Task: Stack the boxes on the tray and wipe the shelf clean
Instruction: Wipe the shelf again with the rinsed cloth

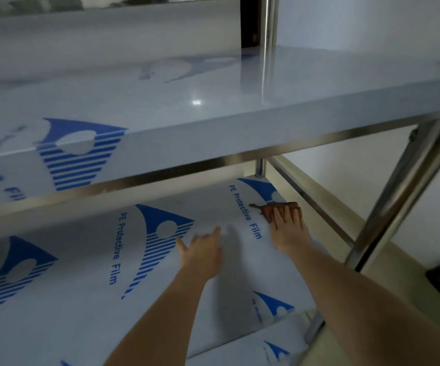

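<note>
The right hand (287, 228) presses its flat fingers on a brown cloth (277, 208) at 2 o'clock to wipe the shelf (81, 299) — the left hand (203, 252) rests open, steadying.

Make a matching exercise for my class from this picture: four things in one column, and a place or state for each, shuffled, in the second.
Column one:
1. right hand
2. left hand
3. cloth
4. upper shelf

Column two:
A. brown, lying under a palm near the back right corner of the lower shelf
B. bare on top, with a bright glint of light on it
C. pressing flat on the cloth, fingers straight
D. spread open over the film, holding nothing

Pairs: 1-C, 2-D, 3-A, 4-B
</note>
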